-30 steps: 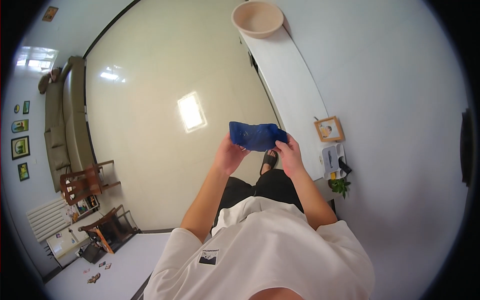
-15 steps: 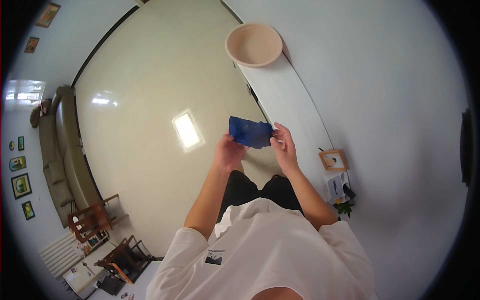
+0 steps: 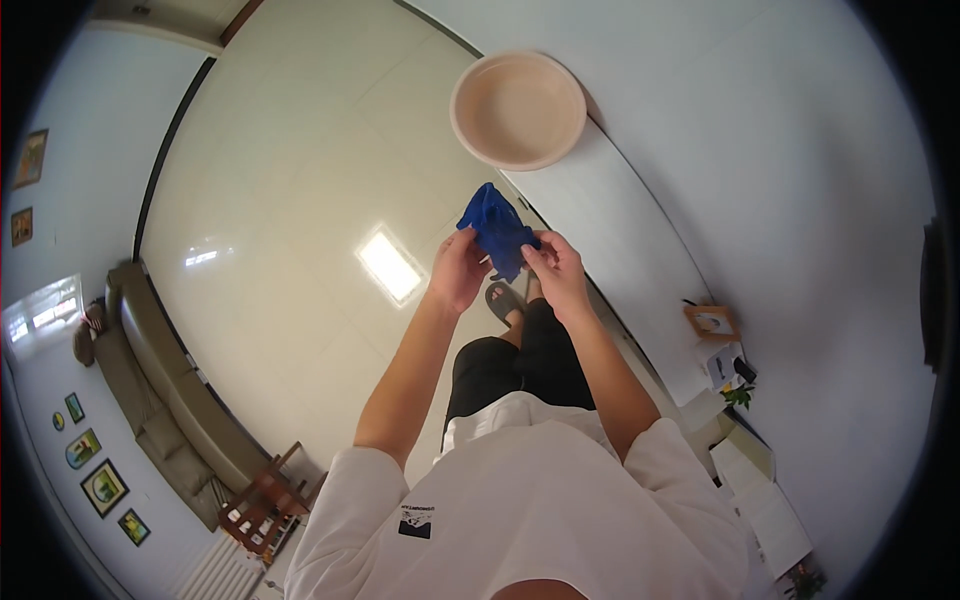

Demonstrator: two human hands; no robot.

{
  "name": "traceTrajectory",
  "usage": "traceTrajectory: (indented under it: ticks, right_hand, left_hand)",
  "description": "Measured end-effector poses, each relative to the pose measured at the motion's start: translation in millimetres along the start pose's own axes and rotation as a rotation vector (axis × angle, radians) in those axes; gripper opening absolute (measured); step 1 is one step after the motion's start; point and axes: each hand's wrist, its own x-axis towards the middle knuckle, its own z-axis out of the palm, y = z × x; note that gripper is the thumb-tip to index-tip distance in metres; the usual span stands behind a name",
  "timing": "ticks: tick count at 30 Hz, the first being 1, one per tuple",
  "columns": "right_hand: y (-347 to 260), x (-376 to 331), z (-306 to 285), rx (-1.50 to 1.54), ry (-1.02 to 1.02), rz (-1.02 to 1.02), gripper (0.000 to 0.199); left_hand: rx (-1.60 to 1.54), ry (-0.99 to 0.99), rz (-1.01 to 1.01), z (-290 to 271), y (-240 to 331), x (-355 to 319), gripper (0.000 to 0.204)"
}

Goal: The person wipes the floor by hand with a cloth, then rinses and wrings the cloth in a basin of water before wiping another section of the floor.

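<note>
Illumination is moderate and diffuse. A rectangular glare patch [image 3: 391, 265] lies on the glossy tile floor [image 3: 320, 150], left of the left hand [image 3: 460, 270]. Beyond the right hand [image 3: 556, 272], the basin [image 3: 522, 110] casts a soft shadow on the wall [image 3: 760, 140]. Between the hands, fine cloth [image 3: 496, 222] detail is indistinct. Distortion bows the sofa [image 3: 190, 360], far left of both hands; the outer corners are black.

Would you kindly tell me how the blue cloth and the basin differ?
The blue cloth is deep blue, while the basin is pale pinkish beige. The cloth is crumpled; the basin is smooth and round. The cloth is held up between the left hand and right hand, whereas the basin rests on the long white surface.
</note>
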Motion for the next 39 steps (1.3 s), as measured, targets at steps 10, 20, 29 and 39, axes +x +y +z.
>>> traceTrajectory:
  ticks: [10, 20, 29, 39]
  right_hand:
    - [32.6, 162.7, 10.1, -0.012, 0.267, -0.005, 0.019]
    - [132.1, 341.3, -18.1, -0.231, 0.399, 0.149, 0.017]
    - [192.1, 358.8, -72.6, -0.561, 0.450, 0.290, 0.017]
    - [166.6, 392.9, -34.3, -0.146, 0.586, 0.356, 0.016]
  left_hand:
    - [0.131, 0.142, -0.070, 4.0, 69.3, 159.6, 0.024]
    - [0.504, 0.241, -0.087, -30.4, 72.4, 337.1, 0.027]
    - [0.580, -0.010, -0.189, -37.1, 26.5, 393.2, 0.027]
    - [1.135, 0.212, 0.092, -96.2, 9.9, 508.5, 0.036]
